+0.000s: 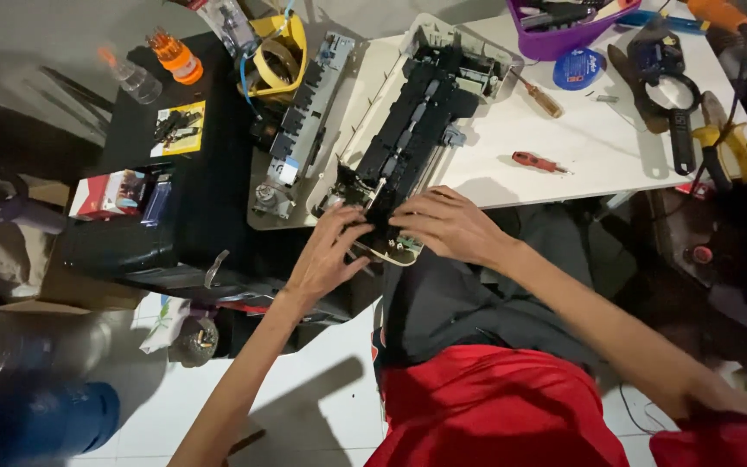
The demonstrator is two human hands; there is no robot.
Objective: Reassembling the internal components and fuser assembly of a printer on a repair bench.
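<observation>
A disassembled printer mechanism (417, 121), black parts in a white frame, lies diagonally across the white table (598, 164), its near end hanging over the edge. My left hand (326, 251) grips the near left corner of it, fingers curled on the black parts. My right hand (451, 227) rests on the near right corner, fingers pressing the black piece at the end. Between both hands sits a small black part; how it is attached is hidden.
A second grey printer part (304, 121) lies to the left. Red screwdriver (536, 162) and wooden-handled screwdriver (539, 97) lie on the table. Purple tray (564, 30), pliers (719, 143), black box (175, 199), orange bit set (175, 56) and yellow tape roll (278, 52) surround.
</observation>
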